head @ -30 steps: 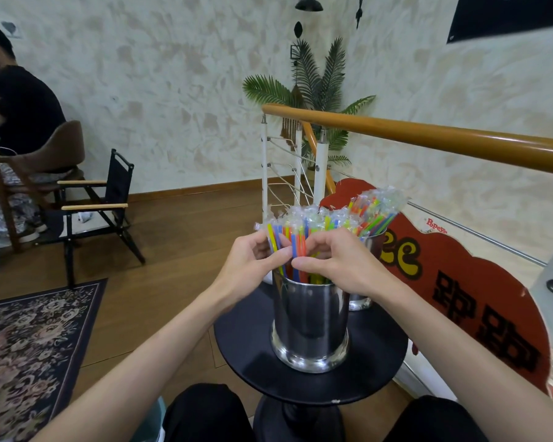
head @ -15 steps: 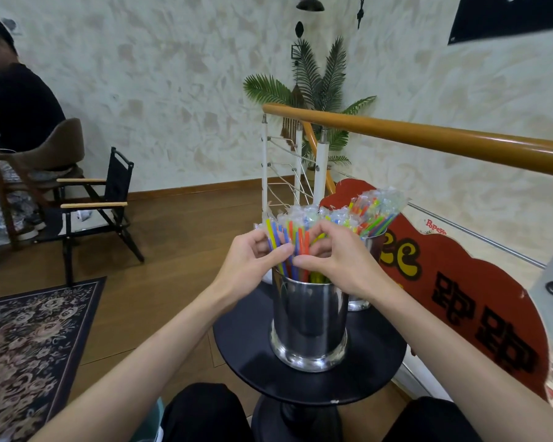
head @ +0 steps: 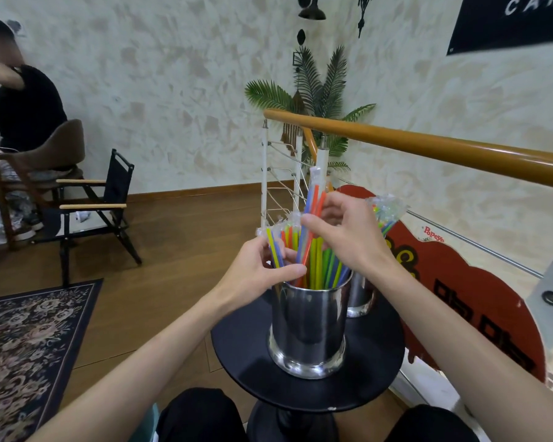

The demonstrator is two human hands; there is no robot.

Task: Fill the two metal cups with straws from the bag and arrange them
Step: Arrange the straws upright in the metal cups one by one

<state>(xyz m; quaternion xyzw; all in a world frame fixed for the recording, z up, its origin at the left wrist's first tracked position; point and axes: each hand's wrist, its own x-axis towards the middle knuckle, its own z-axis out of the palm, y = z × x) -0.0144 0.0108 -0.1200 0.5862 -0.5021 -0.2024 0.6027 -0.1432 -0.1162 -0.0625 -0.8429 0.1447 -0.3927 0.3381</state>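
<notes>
- Looking from the head camera, the near metal cup (head: 308, 327) stands on the round black tabletop (head: 240, 355), packed with bright straws (head: 320, 266) in clear wrappers.
- The right hand (head: 348, 237) is above the near metal cup. Its fingers (head: 329, 202) pinch a few straws, a blue one and orange ones (head: 313, 202), which stick up higher than the rest.
- The left hand (head: 256, 272) is at the left rim of the near metal cup. Its fingers (head: 288, 270) curl around a small bunch with a yellow straw (head: 273, 250) and hold it aside.
- The second metal cup (head: 361, 298) sits just behind the near metal cup, to the right, also full of straws (head: 385, 215). No bag shows.
- I think the straws are very light and bendy, and the wrappers look slippery. A soft pinch near the middle, close above the rim of the near metal cup, should guide them best. Squeezing hard could kink them.
- The near metal cup looks heavy enough to stay put, but a sideways tug on the packed straws could tip it.
</notes>
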